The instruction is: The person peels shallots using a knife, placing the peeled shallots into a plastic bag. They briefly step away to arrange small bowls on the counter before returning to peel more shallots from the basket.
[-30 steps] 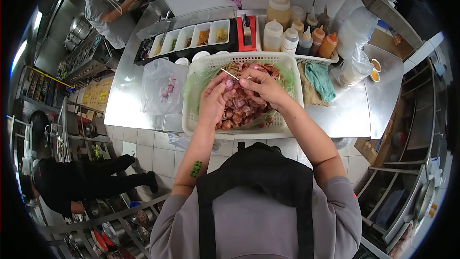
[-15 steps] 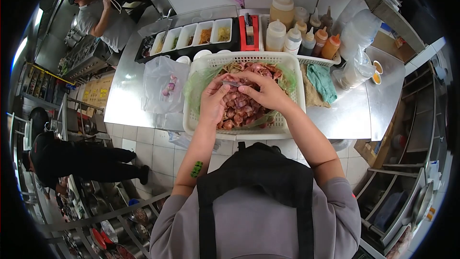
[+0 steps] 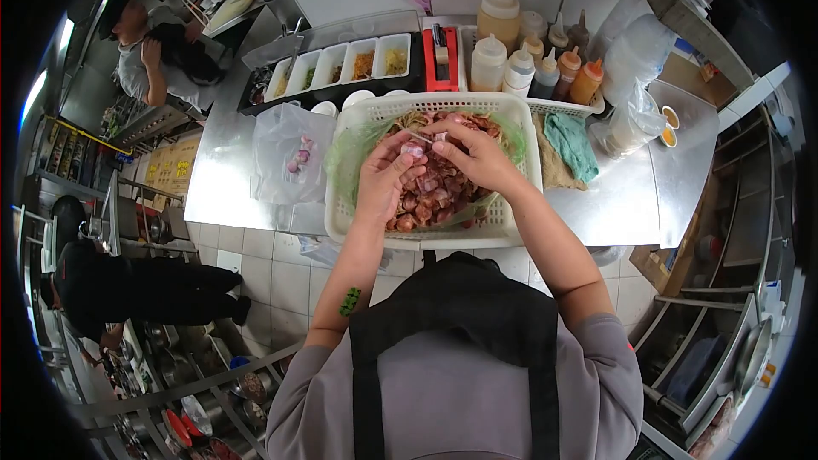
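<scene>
Over a white plastic basket [image 3: 334, 204] my two hands meet. My left hand [image 3: 388, 175] is closed on a pinkish shallot [image 3: 414, 150]. My right hand [image 3: 475, 156] is closed on a small thin blade [image 3: 421, 136], held against the top of the shallot. Beneath them, many reddish-brown shallots [image 3: 434, 198] lie on a green plastic bag [image 3: 348, 153] inside the basket. To the left, a clear plastic bag [image 3: 277, 149] holds several peeled pink shallots [image 3: 300, 156].
Behind the basket stand a tray of ingredient tubs [image 3: 341, 68], a red tape dispenser [image 3: 441, 77] and squeeze bottles [image 3: 520, 72]. A green cloth [image 3: 569, 146] lies right. Two people [image 3: 141, 51] [image 3: 128, 285] are at the left.
The shallot between my hands now shows, and the blade has tilted up over it. The person at upper left has shifted left and lowered an arm; the lower one's feet have moved slightly.
</scene>
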Demonstrator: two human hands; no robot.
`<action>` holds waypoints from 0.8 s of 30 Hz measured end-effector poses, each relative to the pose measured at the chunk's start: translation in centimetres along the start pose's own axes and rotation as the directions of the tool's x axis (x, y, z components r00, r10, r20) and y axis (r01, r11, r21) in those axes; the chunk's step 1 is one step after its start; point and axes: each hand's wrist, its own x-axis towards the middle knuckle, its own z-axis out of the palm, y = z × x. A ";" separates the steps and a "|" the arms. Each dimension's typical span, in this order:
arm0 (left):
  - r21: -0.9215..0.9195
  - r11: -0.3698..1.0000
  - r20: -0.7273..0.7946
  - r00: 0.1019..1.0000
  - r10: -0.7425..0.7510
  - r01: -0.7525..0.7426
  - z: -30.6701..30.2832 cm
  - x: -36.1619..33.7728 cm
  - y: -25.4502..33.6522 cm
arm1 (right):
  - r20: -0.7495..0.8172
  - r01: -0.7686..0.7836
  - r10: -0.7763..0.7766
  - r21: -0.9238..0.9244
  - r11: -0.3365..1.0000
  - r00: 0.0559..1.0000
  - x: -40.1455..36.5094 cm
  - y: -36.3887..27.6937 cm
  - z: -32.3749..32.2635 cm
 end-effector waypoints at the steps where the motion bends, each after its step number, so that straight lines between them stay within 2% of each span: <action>1: 0.000 1.000 0.000 1.000 0.002 -0.002 -0.2 0.1 -0.1 | 0.050 -0.026 0.022 0.085 0.996 0.999 -0.1 -0.2 0.0; 2: -0.022 1.000 0.010 1.000 0.011 -0.011 -0.7 0.2 -0.4 | 0.102 -0.055 0.039 0.167 0.984 0.994 -0.2 -0.4 0.0; 3: -0.045 0.999 0.020 1.000 0.021 -0.020 -0.8 0.3 -0.4 | 0.103 -0.054 0.037 0.166 0.985 0.994 -0.2 -0.3 0.1; 5: -0.037 0.999 0.004 1.000 0.025 -0.025 -0.8 0.3 -0.5 | 0.102 0.064 -0.072 0.081 0.995 0.992 -0.2 0.1 0.4; 11: 0.054 0.996 0.003 0.998 0.070 -0.071 -1.8 0.4 -1.1 | 0.121 0.047 -0.042 -0.036 0.998 0.992 -0.2 0.5 0.5; 15: 0.053 0.995 -0.046 0.996 0.081 -0.079 -0.9 0.3 -0.6 | 0.101 0.021 -0.028 0.066 0.998 0.995 -0.1 0.4 0.5; 17: 0.064 0.994 -0.025 0.995 0.093 -0.091 -1.0 0.3 -0.7 | 0.101 -0.067 0.048 0.185 0.980 0.994 -0.1 0.6 0.3; 21: 0.042 0.996 0.041 0.997 0.072 -0.073 -0.6 -0.1 -0.3 | 0.043 -0.049 0.044 0.119 0.992 0.998 0.0 1.4 -0.3; 24: 0.056 0.997 0.007 0.998 0.061 -0.061 -0.2 -0.1 -0.2 | 0.003 -0.027 0.027 0.086 0.996 1.000 0.0 1.2 -0.3</action>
